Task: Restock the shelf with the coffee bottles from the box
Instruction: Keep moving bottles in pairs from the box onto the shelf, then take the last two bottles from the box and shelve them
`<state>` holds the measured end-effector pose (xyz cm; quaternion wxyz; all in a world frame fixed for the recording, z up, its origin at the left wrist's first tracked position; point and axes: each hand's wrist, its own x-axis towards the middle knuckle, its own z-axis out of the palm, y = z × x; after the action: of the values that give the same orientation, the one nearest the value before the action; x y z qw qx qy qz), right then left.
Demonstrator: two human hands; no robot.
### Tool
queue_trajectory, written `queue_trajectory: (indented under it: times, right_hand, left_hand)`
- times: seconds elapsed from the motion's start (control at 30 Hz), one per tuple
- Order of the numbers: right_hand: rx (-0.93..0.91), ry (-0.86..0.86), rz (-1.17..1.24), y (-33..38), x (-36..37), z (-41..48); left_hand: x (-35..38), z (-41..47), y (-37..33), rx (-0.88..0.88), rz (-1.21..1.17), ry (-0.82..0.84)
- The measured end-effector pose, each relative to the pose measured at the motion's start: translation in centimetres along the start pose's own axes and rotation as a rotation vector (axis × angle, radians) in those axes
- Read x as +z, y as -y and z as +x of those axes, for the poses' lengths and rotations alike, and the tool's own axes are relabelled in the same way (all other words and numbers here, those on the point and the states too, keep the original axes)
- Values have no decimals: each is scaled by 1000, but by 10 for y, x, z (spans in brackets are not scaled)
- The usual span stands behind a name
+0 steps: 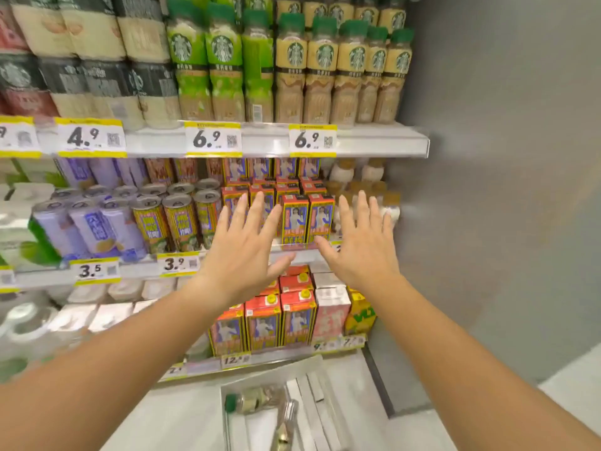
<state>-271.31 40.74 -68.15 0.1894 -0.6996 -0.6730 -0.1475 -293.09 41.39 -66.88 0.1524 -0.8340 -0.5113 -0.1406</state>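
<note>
Green-capped coffee bottles stand in rows on the upper shelf [276, 138]: green-labelled ones [224, 70] and beige-labelled ones [351, 73] to their right. My left hand [242, 249] and my right hand [361, 245] are both raised with fingers spread in front of the middle shelf, holding nothing. Below, an open white box [312, 398] sits on the floor. One coffee bottle [253, 400] with a green cap lies on its side in the box, with another bottle [284, 424] partly visible beside it.
The middle shelf holds purple cans [97, 226], yellow cans [175, 219], small colourful cartons [307, 219] and pale bottles [367, 172]. The lower shelf has red cartons [279, 320]. A grey wall [504, 190] closes the shelf's right end. Price tags line the shelf edges.
</note>
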Motion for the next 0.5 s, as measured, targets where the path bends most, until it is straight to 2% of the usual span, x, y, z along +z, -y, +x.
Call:
queue_trajectory:
  times: [0.37,0.5]
  right_hand:
    - [32,328,-12,28,138,-130]
    - [-14,459,-18,31,184,-177]
  left_hand:
    - [141,-119,-9,-53,-120,263]
    - [191,-164,-24,-118,-133,430]
